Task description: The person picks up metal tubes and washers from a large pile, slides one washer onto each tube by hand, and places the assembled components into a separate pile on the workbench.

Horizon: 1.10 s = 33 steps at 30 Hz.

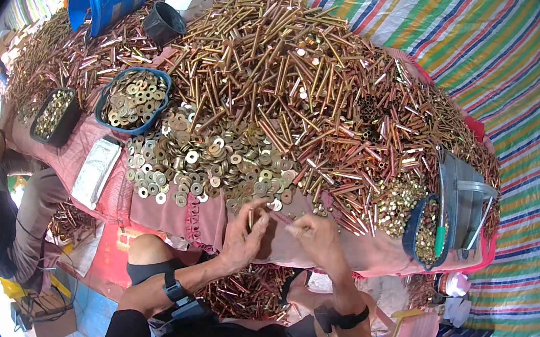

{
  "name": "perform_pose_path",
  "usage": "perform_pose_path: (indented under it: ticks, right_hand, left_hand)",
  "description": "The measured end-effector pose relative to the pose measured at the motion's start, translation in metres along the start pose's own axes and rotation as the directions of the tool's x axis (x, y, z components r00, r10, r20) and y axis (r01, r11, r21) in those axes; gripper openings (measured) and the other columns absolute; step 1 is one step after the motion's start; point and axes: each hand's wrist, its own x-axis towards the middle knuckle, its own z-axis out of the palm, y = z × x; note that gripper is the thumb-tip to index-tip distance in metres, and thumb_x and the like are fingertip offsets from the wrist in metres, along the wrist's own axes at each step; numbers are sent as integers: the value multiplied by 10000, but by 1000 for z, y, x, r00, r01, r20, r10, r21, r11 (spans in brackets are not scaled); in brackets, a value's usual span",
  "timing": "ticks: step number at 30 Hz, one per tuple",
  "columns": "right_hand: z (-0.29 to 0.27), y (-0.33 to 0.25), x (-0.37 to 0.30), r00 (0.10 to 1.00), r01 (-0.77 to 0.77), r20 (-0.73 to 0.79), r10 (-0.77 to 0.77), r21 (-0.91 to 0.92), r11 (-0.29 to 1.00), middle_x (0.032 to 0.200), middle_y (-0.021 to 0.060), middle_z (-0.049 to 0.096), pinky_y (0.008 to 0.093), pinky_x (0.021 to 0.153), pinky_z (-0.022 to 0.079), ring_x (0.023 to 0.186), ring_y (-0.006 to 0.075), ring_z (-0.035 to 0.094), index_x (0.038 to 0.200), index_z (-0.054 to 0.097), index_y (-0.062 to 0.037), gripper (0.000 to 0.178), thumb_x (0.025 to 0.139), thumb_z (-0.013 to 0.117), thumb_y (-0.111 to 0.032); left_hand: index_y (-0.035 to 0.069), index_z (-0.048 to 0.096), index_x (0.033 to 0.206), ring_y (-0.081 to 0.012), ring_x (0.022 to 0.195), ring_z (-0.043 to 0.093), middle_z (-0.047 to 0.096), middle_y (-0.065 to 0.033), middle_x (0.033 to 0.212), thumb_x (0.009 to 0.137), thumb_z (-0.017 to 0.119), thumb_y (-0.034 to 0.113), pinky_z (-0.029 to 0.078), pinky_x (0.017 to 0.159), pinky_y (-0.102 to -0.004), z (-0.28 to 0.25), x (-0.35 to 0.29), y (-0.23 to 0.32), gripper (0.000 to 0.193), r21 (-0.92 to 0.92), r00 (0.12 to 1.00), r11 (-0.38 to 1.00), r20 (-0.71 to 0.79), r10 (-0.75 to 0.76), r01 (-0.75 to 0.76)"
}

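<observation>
Metal rod point(282, 217), thin and coppery, is between my two hands, above the pink cloth point(161, 219). My right hand point(318, 240) holds it at one end, with the fingers pinched narrow. The fingers of my left hand point(246, 237) are bent and near to one another; whether they grip something, I cannot tell. Just beyond them lie many flat washers point(236, 164), and behind these rises a big heap of rods point(265, 52).

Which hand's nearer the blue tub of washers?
Left: the left hand is to the lower right of the blue tub; the right hand is farther right.
</observation>
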Motion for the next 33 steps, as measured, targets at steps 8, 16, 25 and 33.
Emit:
perform_pose_path:
  ticks: [8,16,25,33]
  right_hand:
    - [6,22,37,912,201,-307,-272,-243,949,841,153,714,394,665,540,742,282,717,971,768,-7,198,889,811,-182]
    - [29,22,51,933,176,-265,-242,-250,952,893,160,728,418,716,550,803,324,714,1002,772,-11,277,845,851,-225]
    - [31,26,56,936,173,-273,-223,-196,965,914,163,763,381,699,553,774,267,725,995,765,10,280,821,884,-175]
    - [14,15,48,981,-87,-146,131,277,957,796,99,744,280,478,495,531,127,639,906,741,15,246,916,845,-207]
  left_hand:
    - [-16,621,1270,-125,856,645,701,-64,979,1065,601,46,546,775,-299,-2,-12,-7,215,-189,995,981,95,-24,42]
    - [-21,705,1121,-160,926,689,737,-107,1034,1008,668,5,555,825,-306,-5,-8,-6,122,-45,991,992,69,117,-114]
    - [-14,732,1138,-236,984,720,743,-147,1092,982,679,-21,566,892,-346,-8,-4,8,166,55,973,976,106,206,-213]
    - [-14,732,1138,-243,963,716,740,-143,1076,966,695,-28,566,875,-340,-4,-3,4,176,39,970,973,96,221,-226]
